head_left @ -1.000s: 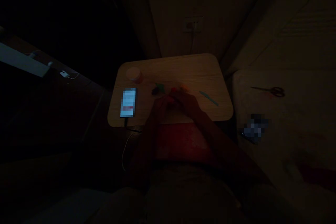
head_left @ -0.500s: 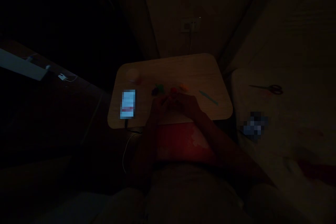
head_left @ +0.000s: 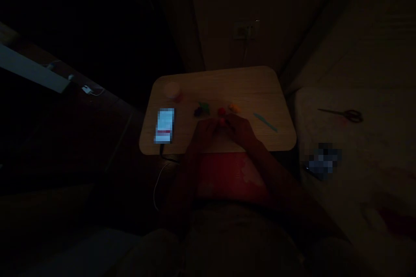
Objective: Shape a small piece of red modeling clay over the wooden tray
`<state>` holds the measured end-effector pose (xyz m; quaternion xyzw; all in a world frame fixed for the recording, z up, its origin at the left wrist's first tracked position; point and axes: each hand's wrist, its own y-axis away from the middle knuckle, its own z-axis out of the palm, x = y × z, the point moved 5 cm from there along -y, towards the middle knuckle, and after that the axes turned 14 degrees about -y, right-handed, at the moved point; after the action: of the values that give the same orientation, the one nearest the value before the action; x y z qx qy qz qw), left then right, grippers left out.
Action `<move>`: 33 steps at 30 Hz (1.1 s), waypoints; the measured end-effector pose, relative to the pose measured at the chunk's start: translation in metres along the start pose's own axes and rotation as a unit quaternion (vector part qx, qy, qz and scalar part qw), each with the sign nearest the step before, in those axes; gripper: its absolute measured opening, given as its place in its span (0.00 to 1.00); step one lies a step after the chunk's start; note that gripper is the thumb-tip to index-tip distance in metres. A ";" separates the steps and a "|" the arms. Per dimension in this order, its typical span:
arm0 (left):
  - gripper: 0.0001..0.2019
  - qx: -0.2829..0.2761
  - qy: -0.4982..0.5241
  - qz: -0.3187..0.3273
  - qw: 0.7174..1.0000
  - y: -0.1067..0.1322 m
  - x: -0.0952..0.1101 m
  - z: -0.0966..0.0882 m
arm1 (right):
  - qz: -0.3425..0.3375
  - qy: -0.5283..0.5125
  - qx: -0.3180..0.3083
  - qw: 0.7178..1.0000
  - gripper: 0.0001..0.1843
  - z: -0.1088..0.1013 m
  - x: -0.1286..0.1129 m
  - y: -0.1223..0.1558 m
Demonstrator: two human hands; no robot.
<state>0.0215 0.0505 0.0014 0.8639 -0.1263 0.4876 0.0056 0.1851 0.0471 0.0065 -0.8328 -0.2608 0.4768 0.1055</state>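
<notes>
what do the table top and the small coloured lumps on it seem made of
Table top: pale wood or wood-look laminate, matt; faint straight grain shows. Coloured lumps: possibly modelling clay; rounded, uneven shapes in bright colours, but too dim to be sure.

Very dim, underexposed scene, glowing phone screen (head_left: 165, 126) the brightest spot, faint warm light on the small table (head_left: 227, 86), corners sunk in black, left hand (head_left: 204, 132) and right hand (head_left: 241, 132) murky silhouettes, fine detail lost to noise
</notes>
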 end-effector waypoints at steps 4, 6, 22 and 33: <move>0.23 0.005 -0.014 0.016 1.000 0.001 0.006 0.000 | 0.000 -0.039 0.028 0.999 0.24 -0.006 0.002 -0.001; 0.20 0.015 -0.009 0.030 0.999 0.001 0.007 0.000 | 0.012 -0.059 0.031 0.998 0.25 -0.009 0.003 -0.001; 0.20 0.041 -0.133 0.147 0.979 0.003 0.011 -0.008 | 0.156 -0.303 -0.019 0.940 0.28 -0.002 0.017 -0.004; 0.23 0.090 -0.133 0.175 0.971 0.005 0.006 -0.016 | 0.147 -0.376 -0.114 0.908 0.27 -0.003 0.013 -0.007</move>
<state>0.0103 0.0465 0.0144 0.8824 -0.2309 0.3707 -0.1749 0.1905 0.0598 0.0013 -0.6274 -0.2083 0.7315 -0.1670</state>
